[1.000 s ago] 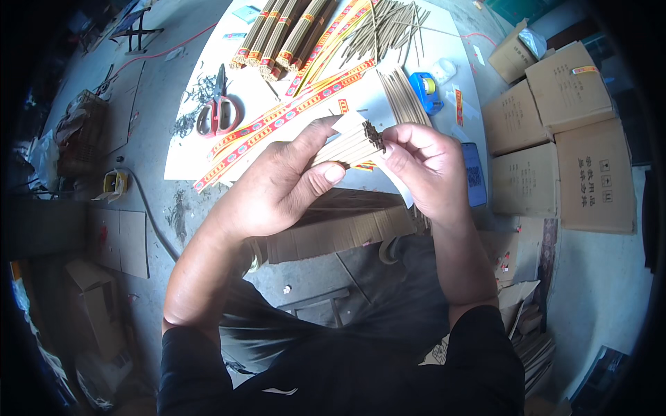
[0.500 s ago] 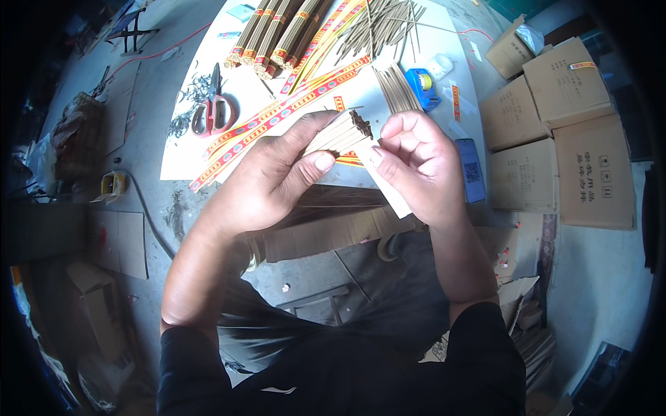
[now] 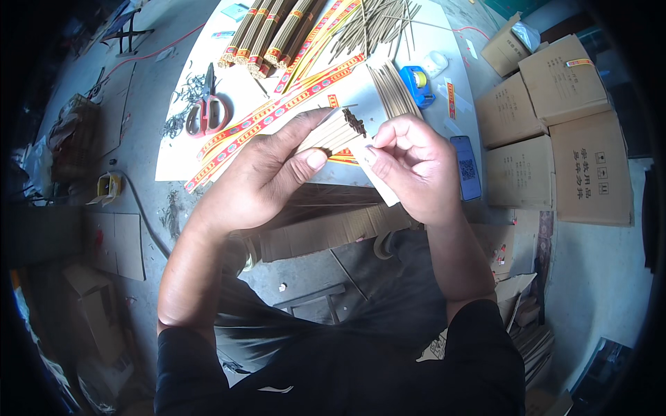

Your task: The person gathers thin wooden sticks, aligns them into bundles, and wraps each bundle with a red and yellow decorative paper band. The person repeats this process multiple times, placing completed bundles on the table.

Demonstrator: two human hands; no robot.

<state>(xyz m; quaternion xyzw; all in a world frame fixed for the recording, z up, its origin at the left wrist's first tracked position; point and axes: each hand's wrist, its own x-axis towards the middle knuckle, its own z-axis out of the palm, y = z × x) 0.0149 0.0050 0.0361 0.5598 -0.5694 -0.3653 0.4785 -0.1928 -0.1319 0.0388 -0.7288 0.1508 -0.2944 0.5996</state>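
Incense sticks, gathered into a thin bundle with dark tips pointing far and right, sit in the left hand, which closes around them with the thumb pressed along the near side. The right hand is curled just to the right of the bundle's tips, its fingers pinching a white paper strip that runs down and to the right beneath the fingers. The two hands nearly touch above the near edge of the white table.

On the table, far from the hands, red-handled scissors lie to the left. Long red and yellow paper bands stretch slantwise across the top, and wrapped bundles of sticks lie at the far side with loose dark sticks scattered to their right. A small flat stack of sticks lies just beyond the right hand, a blue tape dispenser beside it. A phone rests at the table's right edge. Cardboard boxes stand on the floor to the right.
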